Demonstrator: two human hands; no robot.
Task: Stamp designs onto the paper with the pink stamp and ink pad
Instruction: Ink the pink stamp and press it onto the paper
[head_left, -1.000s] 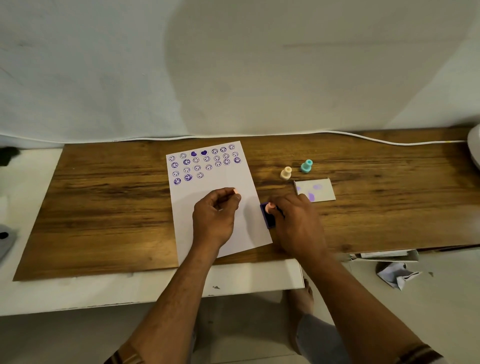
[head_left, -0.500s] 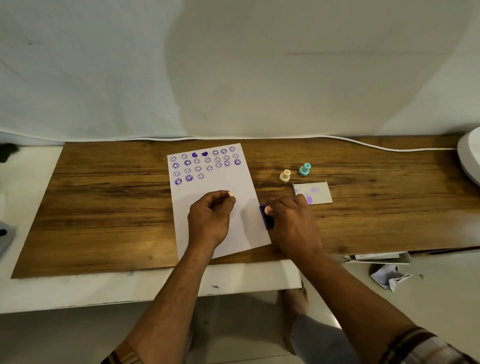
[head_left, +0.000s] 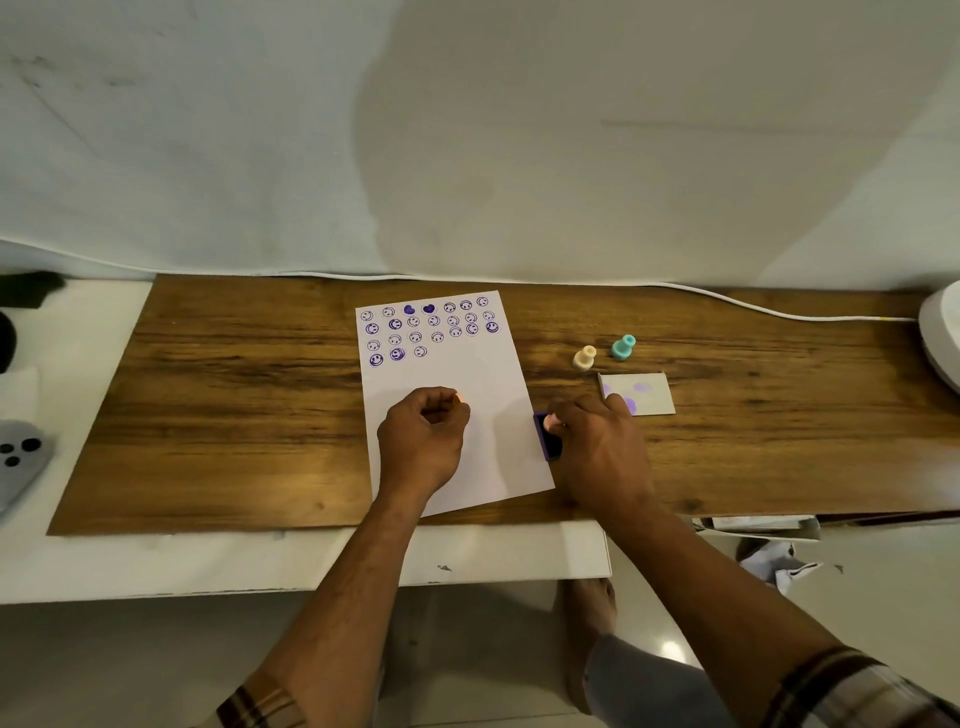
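A white paper lies on the wooden board, with rows of purple smiley and heart prints across its top. My left hand rests on the paper's middle, fingers closed around a small pink-orange piece at the fingertips; I cannot tell what that piece is. My right hand is just off the paper's right edge. It pinches the pink stamp down against the purple ink pad. The hand hides most of the stamp and pad.
A cream stamp and a teal stamp stand upright right of the paper. A white card smudged purple lies near them. A white cable runs along the back. A grey phone lies far left. Crumpled paper lies on the floor.
The view has shifted a little. Both hands stay almost where they were, the left on the paper and the right holding the pink stamp on the ink pad.
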